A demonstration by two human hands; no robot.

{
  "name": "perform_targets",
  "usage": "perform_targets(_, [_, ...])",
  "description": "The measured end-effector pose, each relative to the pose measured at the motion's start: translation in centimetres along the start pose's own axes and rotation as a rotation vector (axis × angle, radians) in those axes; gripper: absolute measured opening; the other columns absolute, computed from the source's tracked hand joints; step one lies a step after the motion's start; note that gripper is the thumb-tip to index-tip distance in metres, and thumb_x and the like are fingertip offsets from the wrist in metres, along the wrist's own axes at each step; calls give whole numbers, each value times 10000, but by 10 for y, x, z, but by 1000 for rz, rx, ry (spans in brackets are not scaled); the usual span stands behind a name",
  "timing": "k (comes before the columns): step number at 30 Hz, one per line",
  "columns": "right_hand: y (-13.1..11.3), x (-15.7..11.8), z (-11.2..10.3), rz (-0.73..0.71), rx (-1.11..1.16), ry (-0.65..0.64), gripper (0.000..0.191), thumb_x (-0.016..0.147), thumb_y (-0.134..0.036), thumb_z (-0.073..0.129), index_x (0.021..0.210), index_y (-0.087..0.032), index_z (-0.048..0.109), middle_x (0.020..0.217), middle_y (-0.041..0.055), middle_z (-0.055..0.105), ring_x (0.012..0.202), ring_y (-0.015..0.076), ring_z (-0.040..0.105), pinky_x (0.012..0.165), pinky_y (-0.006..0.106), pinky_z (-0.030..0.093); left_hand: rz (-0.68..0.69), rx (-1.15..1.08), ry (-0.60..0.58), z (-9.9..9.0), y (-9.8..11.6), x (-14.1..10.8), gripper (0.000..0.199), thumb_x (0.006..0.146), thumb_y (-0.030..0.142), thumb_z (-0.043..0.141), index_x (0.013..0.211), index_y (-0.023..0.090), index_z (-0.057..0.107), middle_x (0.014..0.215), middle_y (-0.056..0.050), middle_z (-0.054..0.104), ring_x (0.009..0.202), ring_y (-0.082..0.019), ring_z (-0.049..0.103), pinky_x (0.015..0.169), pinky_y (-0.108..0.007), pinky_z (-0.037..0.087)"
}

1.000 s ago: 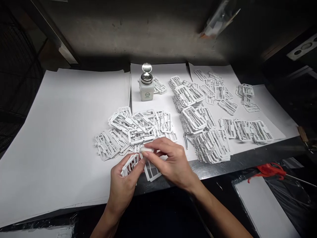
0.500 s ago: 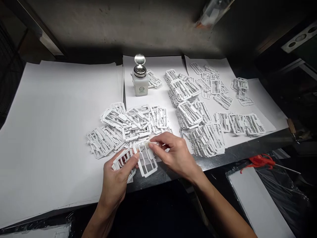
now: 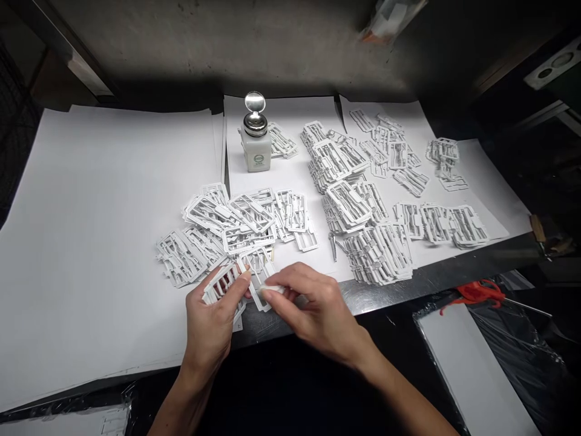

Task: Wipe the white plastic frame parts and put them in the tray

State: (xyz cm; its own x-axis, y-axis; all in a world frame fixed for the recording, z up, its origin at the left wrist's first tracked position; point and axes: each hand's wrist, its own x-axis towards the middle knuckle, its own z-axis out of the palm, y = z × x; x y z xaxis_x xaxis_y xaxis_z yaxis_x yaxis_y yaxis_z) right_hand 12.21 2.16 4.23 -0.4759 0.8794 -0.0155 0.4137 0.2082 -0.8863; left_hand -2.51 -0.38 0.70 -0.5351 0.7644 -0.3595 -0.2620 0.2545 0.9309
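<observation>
My left hand is closed around a small stack of white frames with thin inner bars. Its thumb pins a single white frame that sticks out to the right of that stack. My right hand pinches a small soft-looking white piece against the lower right part of this single frame. The piece may be a wipe or pad; the fingers partly hide it. Just beyond both hands lies a loose heap of similar frames.
A white bottle with a raised metal lid stands behind the heap. Stacked frames and further piles lie to the right. A small metal tool rests between them. A red-handled tool lies beyond the table's front edge.
My right hand has slid down along the single frame, from its upper part to its lower right. The left hand keeps its hold, and the frame has tilted somewhat.
</observation>
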Motion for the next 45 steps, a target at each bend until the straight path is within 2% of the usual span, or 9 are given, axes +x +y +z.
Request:
perform_targets(6, [-2,-9,2,-14,-104,-201,159,886,-208,512,970,-169,641,844,39,576,670,116,539,621,224,447,23,33,18,-4,0,3,107,640,212,730,687,154,652,598,30,589,570,-104,523,570,-224,436])
perform_targets(12, [-6,-4,4,-45,-80,-127,159,896,-212,491,980,-180,622,883,48,581,719,129,548,654,229,455,62,97,22,0,2,1,126,647,230,720,718,143,663,669,-1,632,628,-132,560,615,-238,459])
perform_targets(17, [-5,-8,2,-8,-157,-227,152,893,-194,486,948,-184,628,831,32,572,631,112,519,587,228,429,68,99,42,-1,5,3,137,645,244,728,672,146,638,600,17,590,560,-110,524,543,-218,443])
perform_targets(20, [-6,-15,-2,42,-118,-166,137,895,-200,498,954,-188,621,822,24,572,635,109,527,599,224,434,47,81,56,-2,7,5,156,633,254,738,683,144,640,601,14,588,550,-115,523,516,-223,448])
perform_targets(25, [-1,-11,1,-50,-45,-69,160,891,-206,512,990,-167,630,846,43,587,709,127,551,642,230,451,53,77,30,-2,8,4,139,647,233,733,689,142,637,604,19,583,561,-105,523,552,-224,448])
perform_targets(31, [18,-10,-13,136,-95,165,109,851,-215,562,841,-170,661,772,34,604,615,123,527,587,249,431,-22,-3,9,-8,7,8,182,622,204,753,774,165,662,651,26,608,568,-123,551,574,-255,467])
perform_targets(39, [20,-7,0,443,531,-157,261,851,-357,556,759,-130,646,617,-11,568,475,60,383,418,184,292,-44,-39,-5,-3,7,6,159,612,188,752,608,159,596,511,56,536,465,-89,490,489,-217,429])
perform_targets(42, [20,-8,-4,475,529,-47,237,834,-354,587,788,-128,645,621,-10,562,478,62,417,426,181,335,-30,-19,28,-5,7,6,181,612,195,751,571,160,579,491,57,533,447,-83,478,486,-217,427])
perform_targets(45, [16,-13,-5,326,364,148,162,830,-306,611,850,-153,663,692,9,594,561,95,512,493,203,426,-10,-2,45,-5,7,5,155,620,202,751,599,164,603,503,56,541,467,-87,490,499,-218,431])
